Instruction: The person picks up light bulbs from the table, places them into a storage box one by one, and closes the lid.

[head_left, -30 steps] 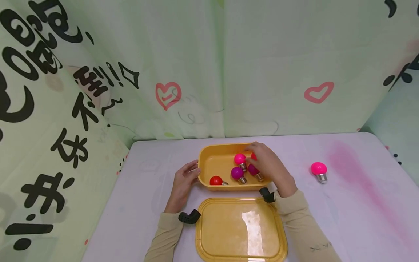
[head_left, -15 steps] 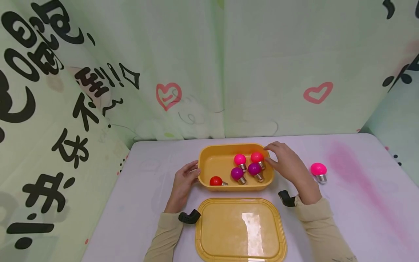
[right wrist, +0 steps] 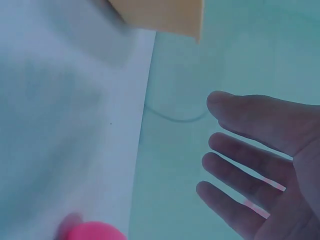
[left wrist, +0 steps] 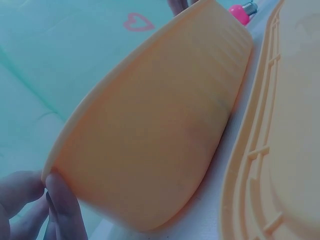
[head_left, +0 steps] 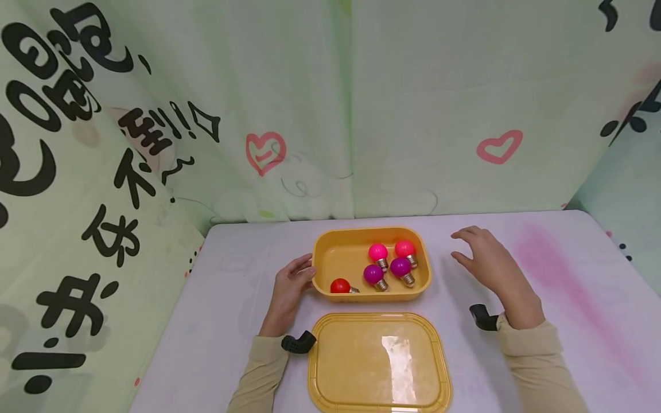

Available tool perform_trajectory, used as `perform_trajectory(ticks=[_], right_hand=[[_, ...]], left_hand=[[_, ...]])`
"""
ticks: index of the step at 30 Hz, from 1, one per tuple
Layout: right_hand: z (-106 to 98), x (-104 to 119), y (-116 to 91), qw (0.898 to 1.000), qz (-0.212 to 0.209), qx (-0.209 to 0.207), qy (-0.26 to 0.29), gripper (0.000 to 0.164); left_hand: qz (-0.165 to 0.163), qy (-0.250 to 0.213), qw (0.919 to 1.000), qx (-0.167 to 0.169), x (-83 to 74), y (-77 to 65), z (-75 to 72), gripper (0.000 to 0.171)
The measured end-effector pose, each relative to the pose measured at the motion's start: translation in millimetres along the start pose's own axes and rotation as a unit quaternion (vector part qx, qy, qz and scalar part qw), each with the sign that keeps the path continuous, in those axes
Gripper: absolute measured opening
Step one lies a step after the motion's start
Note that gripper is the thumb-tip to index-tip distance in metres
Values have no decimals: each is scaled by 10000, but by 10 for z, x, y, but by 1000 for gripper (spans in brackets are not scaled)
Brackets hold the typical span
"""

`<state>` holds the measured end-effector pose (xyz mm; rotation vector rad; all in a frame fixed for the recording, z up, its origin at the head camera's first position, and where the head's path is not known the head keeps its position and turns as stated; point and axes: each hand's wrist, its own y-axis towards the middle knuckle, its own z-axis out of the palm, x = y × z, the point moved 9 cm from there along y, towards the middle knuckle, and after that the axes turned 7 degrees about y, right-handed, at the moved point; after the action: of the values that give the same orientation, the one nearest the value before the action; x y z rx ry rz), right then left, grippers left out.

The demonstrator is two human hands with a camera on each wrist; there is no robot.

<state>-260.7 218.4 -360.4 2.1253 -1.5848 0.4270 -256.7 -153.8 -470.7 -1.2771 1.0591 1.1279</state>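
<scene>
In the head view a yellow plastic box (head_left: 330, 252) stands on the table. It holds several light bulbs: a red bulb (head_left: 339, 285), two purple bulbs, one of them a purple bulb (head_left: 373, 274) at the front, and two pink ones, among them a pink bulb (head_left: 378, 252). My left hand (head_left: 291, 287) pinches the box's left rim between thumb and fingers (left wrist: 65, 205). Right of the box, my right hand (head_left: 493, 264) hovers with spread fingers and nothing in them. A loose pink bulb (right wrist: 97, 232) lies below it, hidden by the hand in the head view.
The yellow lid (head_left: 356, 361) lies flat on the table just in front of the box. Purple-white cloth covers the table (head_left: 206, 321). A pale green curtain (head_left: 413, 115) with drawn hearts and black lettering rises behind and to the left.
My right hand has left the pink bulb in the box and moved right, past the box's edge, over the loose bulb. The left hand stays on the rim.
</scene>
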Motion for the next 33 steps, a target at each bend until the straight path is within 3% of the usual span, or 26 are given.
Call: perform_trajectory(ticks=[13, 23, 33], right_hand=[[-81, -409, -155, 9996, -138, -233, -55, 39], [8, -758, -242, 9951, 900, 407, -107, 47], [34, -886, -306, 9922, 1137, 516, -65, 45]], left_hand=[[-3, 1, 10000, -35, 36, -1, -12, 41], [10, 44, 10000, -48, 32, 7, -4, 42], [-28, 34, 10000, -67, 30, 4, -5, 43]])
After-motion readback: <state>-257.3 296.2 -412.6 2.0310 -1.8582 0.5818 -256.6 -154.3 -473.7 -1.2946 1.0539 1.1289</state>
